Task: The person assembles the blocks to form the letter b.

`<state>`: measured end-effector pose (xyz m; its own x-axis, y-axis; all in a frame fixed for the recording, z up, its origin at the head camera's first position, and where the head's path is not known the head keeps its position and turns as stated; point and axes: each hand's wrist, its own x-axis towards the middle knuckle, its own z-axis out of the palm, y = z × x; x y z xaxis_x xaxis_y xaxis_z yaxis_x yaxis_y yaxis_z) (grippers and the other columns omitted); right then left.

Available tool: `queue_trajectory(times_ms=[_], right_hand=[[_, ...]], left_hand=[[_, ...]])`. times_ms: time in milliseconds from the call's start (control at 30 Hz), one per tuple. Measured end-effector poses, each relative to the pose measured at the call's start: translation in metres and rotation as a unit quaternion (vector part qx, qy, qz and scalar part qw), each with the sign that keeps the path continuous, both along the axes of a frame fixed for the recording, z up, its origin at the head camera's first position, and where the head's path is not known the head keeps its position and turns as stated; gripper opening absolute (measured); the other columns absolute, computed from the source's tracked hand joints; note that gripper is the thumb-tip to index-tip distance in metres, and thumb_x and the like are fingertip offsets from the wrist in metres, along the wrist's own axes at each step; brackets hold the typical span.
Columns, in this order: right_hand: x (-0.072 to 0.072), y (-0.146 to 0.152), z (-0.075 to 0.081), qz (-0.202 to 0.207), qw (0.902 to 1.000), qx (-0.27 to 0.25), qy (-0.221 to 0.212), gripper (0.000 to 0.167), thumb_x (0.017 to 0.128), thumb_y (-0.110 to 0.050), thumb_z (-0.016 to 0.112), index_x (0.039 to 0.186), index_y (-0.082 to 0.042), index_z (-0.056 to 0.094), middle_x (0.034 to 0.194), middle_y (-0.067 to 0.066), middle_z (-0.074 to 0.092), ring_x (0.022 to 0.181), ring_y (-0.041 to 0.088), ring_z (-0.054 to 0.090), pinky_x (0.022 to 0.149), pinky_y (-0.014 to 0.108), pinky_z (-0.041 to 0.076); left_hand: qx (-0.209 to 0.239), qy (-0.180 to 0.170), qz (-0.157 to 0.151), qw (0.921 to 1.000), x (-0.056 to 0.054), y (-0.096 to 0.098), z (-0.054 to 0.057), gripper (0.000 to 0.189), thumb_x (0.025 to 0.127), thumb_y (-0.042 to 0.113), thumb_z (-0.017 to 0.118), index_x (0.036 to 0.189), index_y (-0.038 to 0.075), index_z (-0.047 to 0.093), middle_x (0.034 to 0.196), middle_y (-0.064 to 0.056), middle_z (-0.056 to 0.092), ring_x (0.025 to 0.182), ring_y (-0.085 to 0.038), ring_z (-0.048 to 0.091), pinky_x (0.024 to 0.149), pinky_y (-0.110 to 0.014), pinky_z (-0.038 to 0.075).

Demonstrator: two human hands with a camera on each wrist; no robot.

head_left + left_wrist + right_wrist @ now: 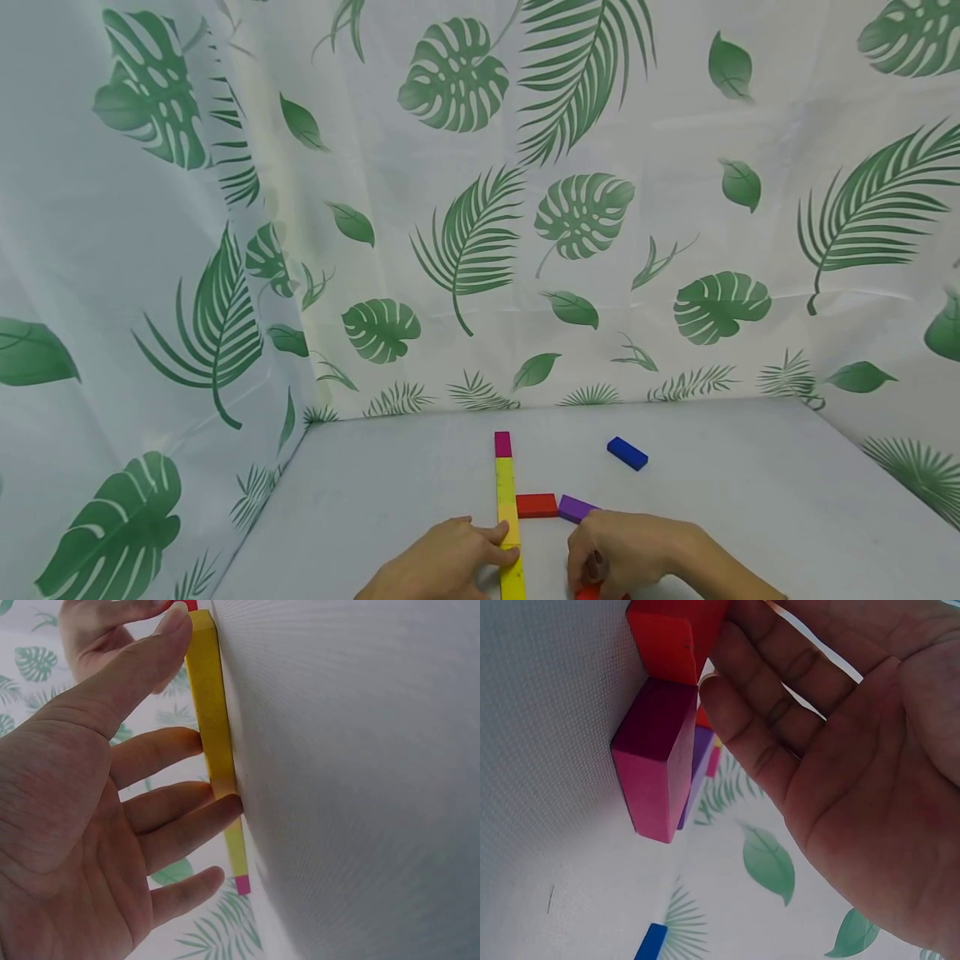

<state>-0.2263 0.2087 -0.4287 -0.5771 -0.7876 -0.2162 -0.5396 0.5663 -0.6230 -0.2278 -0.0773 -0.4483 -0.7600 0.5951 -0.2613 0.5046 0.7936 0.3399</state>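
Note:
My left hand (438, 560) lies beside a straight row of yellow blocks (506, 479) topped by a magenta block (502, 444). Its thumb and fingers, fairly straight, touch the yellow blocks, as the left wrist view also shows. Low in the head view, my right hand (626, 546) bends down over a red block (588, 592) and pinches it; the thumb's contact is hidden. In the right wrist view that red block (667, 641) meets the end of another magenta block (656, 772), close to the fingertips.
Another red block (537, 506) touches the row's right side. A purple block (577, 509) slants from its end, partly behind my right hand. Farther back on the white tabletop (397, 467) lies a blue block (627, 453). Leaf-printed curtains (480, 250) stand behind and at the sides.

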Motion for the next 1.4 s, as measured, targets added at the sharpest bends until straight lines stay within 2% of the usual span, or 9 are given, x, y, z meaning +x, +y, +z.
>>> queue_trajectory(times_ms=[100,333,667,967,1400], right_hand=[[-0.0001,0.0007,0.0,-0.002,1.0,-0.003,-0.006,0.029,0.086,-0.005,0.083,0.105,-0.027,0.082,0.089,-0.016,0.069,0.078,-0.001,0.06,0.075,0.018,0.057],[0.0006,0.0017,-0.0004,-0.014,0.9996,-0.004,-0.025,0.03,0.086,-0.003,0.083,0.104,-0.026,0.082,0.088,-0.015,0.069,0.077,-0.001,0.061,0.075,0.017,0.057],[0.0028,0.0018,0.0,-0.02,0.9995,0.001,-0.024,0.033,0.084,-0.001,0.083,0.103,-0.028,0.082,0.09,-0.017,0.07,0.078,0.0,0.062,0.077,0.017,0.058],[0.0015,0.0033,0.0,-0.011,0.9998,0.005,-0.018,0.03,0.086,-0.003,0.083,0.103,-0.028,0.081,0.09,-0.016,0.069,0.078,-0.001,0.061,0.076,0.017,0.058],[0.002,0.0031,0.0024,-0.005,0.9999,0.011,-0.006,0.031,0.085,-0.001,0.082,0.102,-0.028,0.081,0.089,-0.017,0.069,0.077,-0.002,0.06,0.075,0.018,0.057]], left_hand=[[0.001,0.004,-0.003,1.0,0.0,-0.0006,0.0001,0.058,0.079,0.049,0.088,0.133,0.049,0.067,0.144,0.023,0.06,0.129,-0.03,0.062,0.106,-0.054,0.054],[0.006,0.006,-0.023,0.9997,-0.0009,-0.0008,0.0001,0.055,0.082,0.053,0.084,0.134,0.046,0.068,0.144,0.019,0.062,0.13,-0.02,0.062,0.111,-0.055,0.05],[0.008,-0.003,-0.008,0.9999,0.0001,0.0008,0.0001,0.055,0.079,0.054,0.086,0.13,0.048,0.069,0.142,0.022,0.061,0.131,-0.023,0.061,0.111,-0.057,0.05],[0.008,0.003,-0.021,0.9997,-0.0008,-0.0001,0.0006,0.055,0.081,0.054,0.085,0.132,0.046,0.068,0.143,0.02,0.061,0.129,-0.012,0.062,0.113,-0.056,0.048],[0.007,0.008,-0.022,0.9997,-0.0006,-0.0011,0.0009,0.054,0.081,0.053,0.084,0.132,0.046,0.068,0.143,0.02,0.061,0.129,-0.01,0.062,0.114,-0.055,0.048]])
